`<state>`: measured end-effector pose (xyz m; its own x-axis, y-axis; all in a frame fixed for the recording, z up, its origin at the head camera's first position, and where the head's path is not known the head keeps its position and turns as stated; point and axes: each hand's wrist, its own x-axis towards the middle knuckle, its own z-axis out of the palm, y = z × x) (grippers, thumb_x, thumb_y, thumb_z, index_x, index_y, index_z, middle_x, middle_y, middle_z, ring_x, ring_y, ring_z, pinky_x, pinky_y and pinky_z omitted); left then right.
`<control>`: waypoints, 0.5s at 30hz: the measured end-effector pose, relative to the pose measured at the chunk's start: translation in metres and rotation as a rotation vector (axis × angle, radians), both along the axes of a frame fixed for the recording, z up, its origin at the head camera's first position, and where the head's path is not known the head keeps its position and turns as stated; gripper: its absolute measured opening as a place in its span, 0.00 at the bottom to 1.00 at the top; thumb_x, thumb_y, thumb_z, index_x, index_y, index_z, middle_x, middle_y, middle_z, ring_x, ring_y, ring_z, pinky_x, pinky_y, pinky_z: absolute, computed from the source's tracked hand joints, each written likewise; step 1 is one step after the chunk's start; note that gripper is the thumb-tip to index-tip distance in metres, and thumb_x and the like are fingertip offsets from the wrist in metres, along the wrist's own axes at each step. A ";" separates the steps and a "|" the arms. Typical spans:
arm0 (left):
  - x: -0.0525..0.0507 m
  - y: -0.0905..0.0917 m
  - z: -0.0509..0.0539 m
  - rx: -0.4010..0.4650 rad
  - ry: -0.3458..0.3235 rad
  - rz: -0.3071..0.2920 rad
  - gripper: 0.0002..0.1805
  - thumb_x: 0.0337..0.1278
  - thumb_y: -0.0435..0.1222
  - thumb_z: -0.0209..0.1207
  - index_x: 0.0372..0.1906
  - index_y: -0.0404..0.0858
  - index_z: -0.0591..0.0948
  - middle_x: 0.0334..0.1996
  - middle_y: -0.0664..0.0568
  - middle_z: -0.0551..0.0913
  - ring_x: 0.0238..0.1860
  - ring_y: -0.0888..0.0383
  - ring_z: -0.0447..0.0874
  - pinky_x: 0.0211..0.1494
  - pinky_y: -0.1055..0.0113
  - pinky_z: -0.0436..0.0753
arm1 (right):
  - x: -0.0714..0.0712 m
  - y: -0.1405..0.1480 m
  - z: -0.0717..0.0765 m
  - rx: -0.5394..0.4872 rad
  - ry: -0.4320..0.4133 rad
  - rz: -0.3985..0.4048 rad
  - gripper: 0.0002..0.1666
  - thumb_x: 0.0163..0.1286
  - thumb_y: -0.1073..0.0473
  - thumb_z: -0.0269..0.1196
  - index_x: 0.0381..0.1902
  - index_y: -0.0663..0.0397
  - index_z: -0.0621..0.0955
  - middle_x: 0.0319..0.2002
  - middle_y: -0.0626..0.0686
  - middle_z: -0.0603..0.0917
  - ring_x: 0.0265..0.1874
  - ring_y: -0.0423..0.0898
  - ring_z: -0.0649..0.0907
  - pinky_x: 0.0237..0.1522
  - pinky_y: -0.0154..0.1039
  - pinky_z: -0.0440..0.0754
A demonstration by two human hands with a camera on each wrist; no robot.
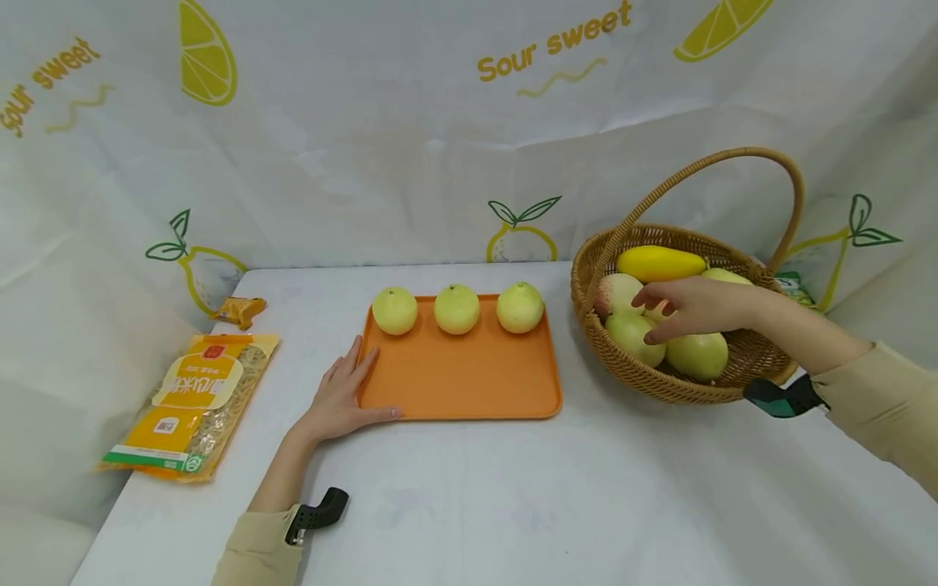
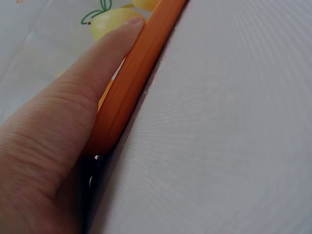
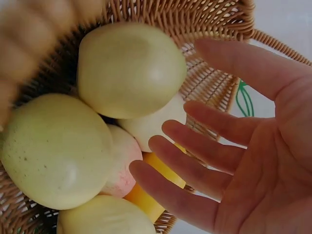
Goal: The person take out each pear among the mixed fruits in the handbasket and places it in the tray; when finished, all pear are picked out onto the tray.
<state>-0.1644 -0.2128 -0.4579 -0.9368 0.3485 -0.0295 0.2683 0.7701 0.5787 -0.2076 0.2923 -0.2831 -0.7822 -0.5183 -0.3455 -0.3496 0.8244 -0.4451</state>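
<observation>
An orange tray (image 1: 462, 374) lies on the white table, with three round pale yellow-green fruits (image 1: 458, 309) in a row along its far edge. My left hand (image 1: 340, 399) rests at the tray's near left corner, fingers along the left side, thumb against the front rim. The left wrist view shows that thumb (image 2: 97, 73) straight against the tray's wall. Above a wicker basket (image 1: 623, 370) hovers my right hand (image 1: 696, 309), fingers spread and slightly bent, holding nothing. Below it are green round fruits (image 3: 131, 70), a pinkish peach-like fruit (image 3: 122, 161) and a long yellow fruit (image 1: 659, 264).
The basket's tall arched handle (image 1: 733, 153) rises over the fruit. At the table's left edge lie a yellow noodle-like food packet (image 1: 194, 403) and a small orange wrapped snack (image 1: 240, 311). Behind the table hangs a lemon-printed cloth (image 1: 366, 187). A green packet (image 1: 795, 286) shows partly behind the basket.
</observation>
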 end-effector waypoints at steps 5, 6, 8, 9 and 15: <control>0.000 0.000 -0.001 0.000 0.001 -0.001 0.61 0.45 0.60 0.68 0.77 0.37 0.51 0.78 0.40 0.34 0.75 0.35 0.35 0.73 0.42 0.37 | -0.010 -0.002 -0.001 0.052 -0.126 0.007 0.37 0.63 0.51 0.69 0.63 0.67 0.70 0.58 0.62 0.76 0.56 0.63 0.74 0.52 0.56 0.76; 0.000 0.000 -0.001 0.000 0.002 -0.003 0.61 0.45 0.60 0.68 0.77 0.37 0.51 0.78 0.40 0.34 0.75 0.35 0.35 0.73 0.42 0.37 | -0.011 -0.002 -0.001 0.058 -0.147 0.010 0.38 0.63 0.50 0.69 0.63 0.66 0.70 0.59 0.62 0.75 0.56 0.63 0.74 0.52 0.56 0.76; 0.000 0.000 -0.002 -0.003 0.002 -0.004 0.61 0.45 0.61 0.68 0.78 0.37 0.51 0.78 0.40 0.34 0.75 0.35 0.35 0.73 0.42 0.37 | -0.014 -0.003 -0.003 0.066 -0.177 0.019 0.40 0.62 0.50 0.69 0.65 0.66 0.68 0.60 0.63 0.74 0.57 0.63 0.73 0.52 0.56 0.76; 0.000 0.000 -0.002 -0.003 0.002 -0.003 0.61 0.45 0.61 0.68 0.78 0.37 0.51 0.78 0.40 0.34 0.75 0.35 0.35 0.73 0.42 0.37 | -0.015 -0.004 -0.004 0.070 -0.186 0.026 0.41 0.62 0.50 0.69 0.65 0.65 0.68 0.60 0.64 0.73 0.57 0.63 0.73 0.53 0.56 0.76; 0.000 0.000 -0.002 -0.005 0.002 0.000 0.61 0.45 0.61 0.68 0.78 0.37 0.51 0.78 0.40 0.34 0.75 0.34 0.35 0.73 0.42 0.37 | -0.023 -0.006 -0.010 0.085 -0.202 0.051 0.42 0.59 0.51 0.71 0.63 0.65 0.66 0.60 0.70 0.71 0.58 0.65 0.72 0.54 0.57 0.74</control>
